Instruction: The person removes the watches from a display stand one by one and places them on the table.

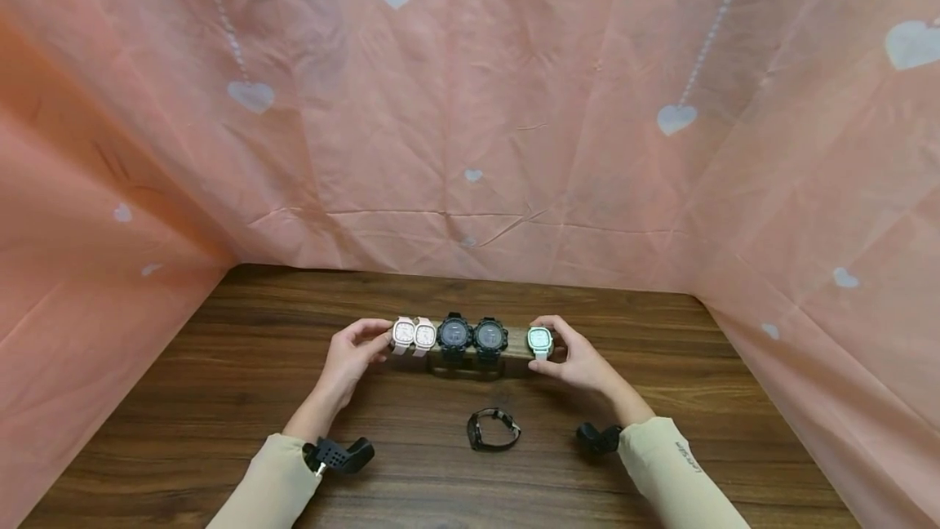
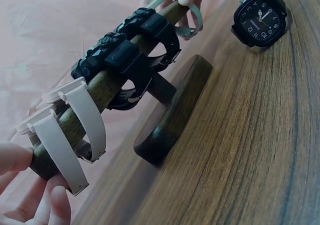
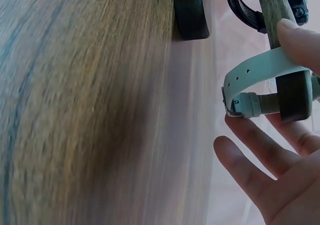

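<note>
A wooden T-shaped watch stand (image 1: 517,343) bears a row of watches on its bar. At the bar's left end are two pale pink watches (image 1: 403,334); my left hand (image 1: 347,359) pinches that end beside them. Two chunky black watches (image 1: 472,335) sit around the middle. A mint-green watch (image 1: 539,340) loops round the right end, its strap (image 3: 260,67) buckled. My right hand (image 1: 576,362) holds this watch, thumb over the strap and bar, other fingers behind and below. A black square-faced watch (image 2: 260,20) lies on its side in front of the stand.
The brown wooden table (image 1: 411,464) carries the stand, whose dark base (image 2: 182,110) rests on it. Pink curtains (image 1: 470,145) with white hearts close off the back and both sides. A black wrist camera (image 1: 341,455) projects from the left sleeve.
</note>
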Available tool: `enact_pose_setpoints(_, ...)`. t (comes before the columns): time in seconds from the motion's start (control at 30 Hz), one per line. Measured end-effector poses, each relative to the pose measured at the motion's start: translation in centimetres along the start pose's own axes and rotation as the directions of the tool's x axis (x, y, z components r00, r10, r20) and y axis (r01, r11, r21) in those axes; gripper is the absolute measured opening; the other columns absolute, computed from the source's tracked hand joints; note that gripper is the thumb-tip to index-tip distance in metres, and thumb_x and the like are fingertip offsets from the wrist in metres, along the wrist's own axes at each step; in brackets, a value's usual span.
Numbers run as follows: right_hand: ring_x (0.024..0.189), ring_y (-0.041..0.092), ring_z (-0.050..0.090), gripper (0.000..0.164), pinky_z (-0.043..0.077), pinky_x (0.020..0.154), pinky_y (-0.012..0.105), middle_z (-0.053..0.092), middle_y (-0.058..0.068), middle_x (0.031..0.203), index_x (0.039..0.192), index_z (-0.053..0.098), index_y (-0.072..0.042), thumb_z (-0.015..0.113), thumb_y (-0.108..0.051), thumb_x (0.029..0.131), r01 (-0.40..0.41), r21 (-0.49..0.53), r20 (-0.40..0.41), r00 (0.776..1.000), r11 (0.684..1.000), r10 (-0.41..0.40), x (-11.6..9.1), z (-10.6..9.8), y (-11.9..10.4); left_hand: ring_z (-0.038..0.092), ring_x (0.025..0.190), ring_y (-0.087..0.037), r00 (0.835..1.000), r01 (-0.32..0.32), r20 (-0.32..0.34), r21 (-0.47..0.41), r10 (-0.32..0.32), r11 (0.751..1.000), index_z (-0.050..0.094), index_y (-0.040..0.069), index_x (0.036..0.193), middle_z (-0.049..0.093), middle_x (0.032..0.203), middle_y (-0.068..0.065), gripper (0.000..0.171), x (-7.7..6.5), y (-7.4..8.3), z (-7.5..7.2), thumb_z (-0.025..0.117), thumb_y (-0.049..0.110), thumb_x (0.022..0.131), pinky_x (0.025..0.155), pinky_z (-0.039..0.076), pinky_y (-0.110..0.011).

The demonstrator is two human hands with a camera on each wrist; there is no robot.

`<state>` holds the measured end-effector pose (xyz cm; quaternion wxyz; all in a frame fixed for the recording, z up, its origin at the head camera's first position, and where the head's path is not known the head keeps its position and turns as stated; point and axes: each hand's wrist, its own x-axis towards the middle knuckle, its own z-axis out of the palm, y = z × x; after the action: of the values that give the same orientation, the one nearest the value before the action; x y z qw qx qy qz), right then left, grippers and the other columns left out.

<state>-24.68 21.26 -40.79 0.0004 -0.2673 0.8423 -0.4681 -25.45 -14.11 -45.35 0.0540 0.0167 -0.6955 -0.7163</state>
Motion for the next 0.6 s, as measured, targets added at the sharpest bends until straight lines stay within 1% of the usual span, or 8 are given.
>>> enact_pose_setpoints(0.1, 0.088, 0.032, 0.057, 0.053, 0.050, 0.074, 0.052, 0.053, 0.015, 0.105, 0.122, 0.048, -0.002, 0.073, 0.001, 0.077, 0.005, -0.024, -0.022, 1.000, 1.000, -0.005, -0.2, 0.1, 1.2, 0.061, 0.076, -0.019, 1.000, 0.003, -0.001, -0.008, -0.003, 1.000, 0.064, -0.002, 0.106, 0.064, 0.099, -0.010, 0.024, -0.1, 0.0, 0.0, 0.068, 0.005, 0.083, 0.066, 0.054, -0.032)
enact_pose_setpoints(0.17, 0.089, 0.034, 0.057, 0.055, 0.049, 0.076, 0.055, 0.053, 0.016, 0.107, 0.125, 0.048, -0.002, 0.074, -0.002, 0.077, 0.013, -0.047, -0.035, 0.999, 0.999, -0.015, -0.2, 0.1, 2.0, 0.061, 0.078, -0.021, 1.000, 0.002, -0.002, -0.012, -0.002, 1.000, 0.064, -0.003, 0.107, 0.064, 0.099, -0.009, 0.025, -0.1, -0.1, 0.0, 0.068, 0.005, 0.083, 0.065, 0.054, -0.031)
enact_pose_setpoints(0.23, 0.091, 0.034, 0.056, 0.058, 0.049, 0.077, 0.053, 0.053, 0.015, 0.109, 0.128, 0.048, -0.005, 0.076, -0.006, 0.077, 0.016, -0.081, -0.042, 0.999, 0.997, -0.019, -0.3, 0.1, 2.9, 0.061, 0.080, -0.024, 1.000, 0.001, -0.004, -0.019, -0.001, 1.000, 0.064, -0.003, 0.106, 0.064, 0.099, -0.009, 0.025, -0.1, -0.1, 0.0, 0.068, 0.005, 0.083, 0.065, 0.054, -0.031)
enact_pose_setpoints(0.33, 0.092, 0.030, 0.057, 0.062, 0.050, 0.078, 0.049, 0.054, 0.012, 0.111, 0.130, 0.050, -0.008, 0.078, -0.012, 0.075, 0.052, -0.145, -0.055, 0.997, 0.988, -0.060, -0.4, -0.1, 3.2, 0.060, 0.081, -0.024, 1.000, 0.003, -0.008, -0.021, -0.004, 1.000, 0.064, -0.003, 0.106, 0.064, 0.099, -0.008, 0.024, -0.1, -0.1, 0.0, 0.068, 0.005, 0.083, 0.064, 0.054, -0.030)
enact_pose_setpoints(0.47, 0.091, 0.027, 0.057, 0.062, 0.051, 0.076, 0.047, 0.055, 0.008, 0.111, 0.130, 0.051, -0.011, 0.079, -0.017, 0.074, 0.093, -0.207, -0.091, 0.989, 0.974, -0.114, -0.7, -0.3, 3.3, 0.060, 0.078, -0.020, 1.000, 0.002, -0.009, -0.014, -0.002, 1.000, 0.064, -0.003, 0.106, 0.065, 0.099, -0.009, 0.024, -0.1, -0.1, 0.0, 0.068, 0.005, 0.083, 0.064, 0.054, -0.030)
enact_pose_setpoints(0.6, 0.091, 0.027, 0.057, 0.062, 0.051, 0.075, 0.048, 0.056, 0.007, 0.111, 0.130, 0.051, -0.014, 0.079, -0.020, 0.075, 0.086, -0.235, -0.122, 0.986, 0.968, -0.117, -1.1, -0.5, 3.4, 0.061, 0.075, -0.016, 1.000, -0.001, -0.008, -0.005, 0.001, 1.000, 0.065, -0.002, 0.106, 0.065, 0.100, -0.009, 0.025, -0.1, -0.1, 0.0, 0.069, 0.006, 0.083, 0.064, 0.054, -0.030)
